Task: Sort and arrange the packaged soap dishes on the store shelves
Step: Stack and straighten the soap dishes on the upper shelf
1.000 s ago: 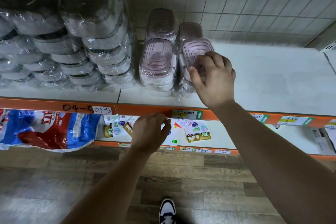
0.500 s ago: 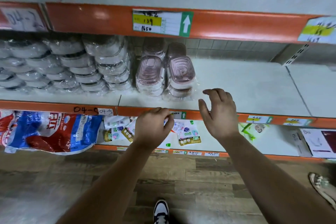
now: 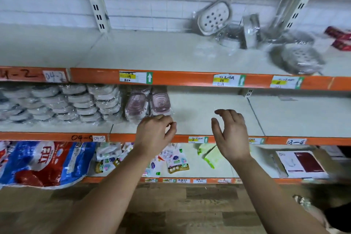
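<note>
Hovering at the front of the white middle shelf (image 3: 205, 100), the left hand (image 3: 155, 133) is loosely curled around nothing visible and the right hand (image 3: 231, 135) is relaxed, spread and empty, with the 2 stacks of pink film-wrapped rectangular soap dishes (image 3: 148, 104) just beyond the left one. Farther off, on the upper shelf (image 3: 133, 51), the loose film-wrapped oval soap dishes (image 3: 302, 57) lie scattered up and to the right, the grey one flat with its long axis roughly across the shelf, so the right hand is nearer and looks likelier to reach.
</note>
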Demonstrator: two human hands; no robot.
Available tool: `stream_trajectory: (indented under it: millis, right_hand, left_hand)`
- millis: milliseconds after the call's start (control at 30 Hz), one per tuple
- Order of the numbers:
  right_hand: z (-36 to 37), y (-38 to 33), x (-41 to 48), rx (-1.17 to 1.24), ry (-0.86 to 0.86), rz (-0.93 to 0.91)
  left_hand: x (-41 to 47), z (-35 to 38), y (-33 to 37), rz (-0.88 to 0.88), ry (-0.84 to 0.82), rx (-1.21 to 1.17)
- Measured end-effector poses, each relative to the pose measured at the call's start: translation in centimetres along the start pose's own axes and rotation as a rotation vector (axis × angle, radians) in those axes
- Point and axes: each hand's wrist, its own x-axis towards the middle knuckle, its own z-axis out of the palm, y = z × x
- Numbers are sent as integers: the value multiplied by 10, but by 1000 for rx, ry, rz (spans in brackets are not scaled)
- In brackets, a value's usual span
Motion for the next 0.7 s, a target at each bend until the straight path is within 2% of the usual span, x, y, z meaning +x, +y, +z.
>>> stream_trajectory:
  millis: [333,700]
  right_hand:
    - [-94,18,29,-34,99,-39]
    - [-116,47,79,-88,128,-25]
  left_hand:
    - [61,-35,68,72,136,-31]
    - [146,-7,91,157,137,-45]
